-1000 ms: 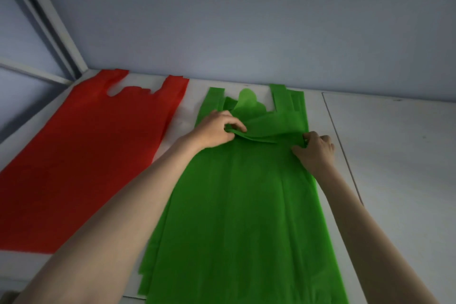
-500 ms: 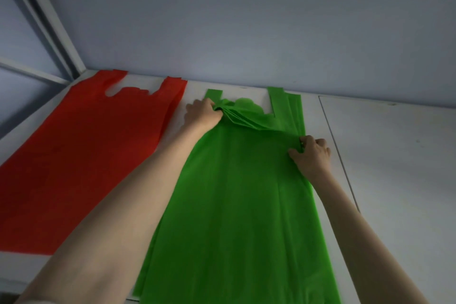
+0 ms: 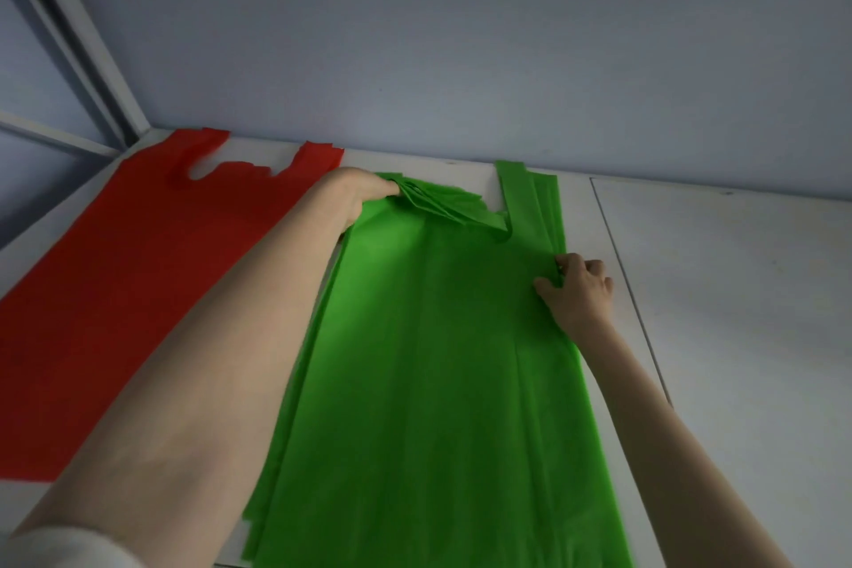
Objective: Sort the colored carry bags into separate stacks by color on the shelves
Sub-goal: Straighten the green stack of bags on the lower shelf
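Note:
A stack of green carry bags (image 3: 428,364) lies flat in the middle of the white shelf (image 3: 737,337), handles toward the back wall. My left hand (image 3: 359,194) grips the bunched top-left handle of the uppermost green bag at the stack's far left corner. My right hand (image 3: 576,286) pinches the right edge of the green stack, fingers curled on the fabric. A stack of red carry bags (image 3: 115,291) lies flat to the left, handles also toward the wall, touched by neither hand.
A pale blue wall (image 3: 461,37) rises right behind the bags. A white shelf upright (image 3: 92,42) runs diagonally at the back left corner. A seam in the shelf surface (image 3: 627,291) runs just right of the green stack, with bare shelf beyond it.
My left hand has carried the bunched green handle from the stack's middle out to its far left corner. My right hand has stayed on the right edge.

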A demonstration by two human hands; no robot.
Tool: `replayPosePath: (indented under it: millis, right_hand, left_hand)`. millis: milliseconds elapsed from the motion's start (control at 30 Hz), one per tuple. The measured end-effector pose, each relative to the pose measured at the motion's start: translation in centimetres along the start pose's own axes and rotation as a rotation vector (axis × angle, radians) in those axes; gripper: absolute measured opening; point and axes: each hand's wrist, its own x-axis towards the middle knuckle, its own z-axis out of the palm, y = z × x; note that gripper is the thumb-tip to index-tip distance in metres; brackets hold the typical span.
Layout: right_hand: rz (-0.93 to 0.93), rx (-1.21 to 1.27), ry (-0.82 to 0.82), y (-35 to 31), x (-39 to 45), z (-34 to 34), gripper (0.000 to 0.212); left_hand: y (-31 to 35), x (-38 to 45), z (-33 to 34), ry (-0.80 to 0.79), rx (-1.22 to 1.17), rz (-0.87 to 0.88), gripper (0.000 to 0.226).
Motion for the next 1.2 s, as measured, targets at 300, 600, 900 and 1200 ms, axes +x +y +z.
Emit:
replayPosePath:
  millis: [300,600,900,1200]
  right_hand:
    - [0.010,-0.005,-0.007,-0.1,0.0,0.0,0.054]
    - [-0.005,-0.010,-0.009,0.0,-0.1,0.0,0.054]
    - [-0.014,-0.020,-0.009,0.1,0.0,0.0,0.054]
    - [-0.007,-0.023,-0.010,0.4,0.2,0.1,0.057]
  left_hand:
    - [0.0,-1.1,-0.6,-0.184,-0.204,0.129,0.022]
    - [-0.5,-1.2,-0.8,-0.145,-0.742,0.283,0.038]
    - [-0.8,-0.5,-0.2,0.059,-0.518,0.059,0.025]
    - [-0.9,-0.1,0.2,0.175,-0.356,0.332,0.042]
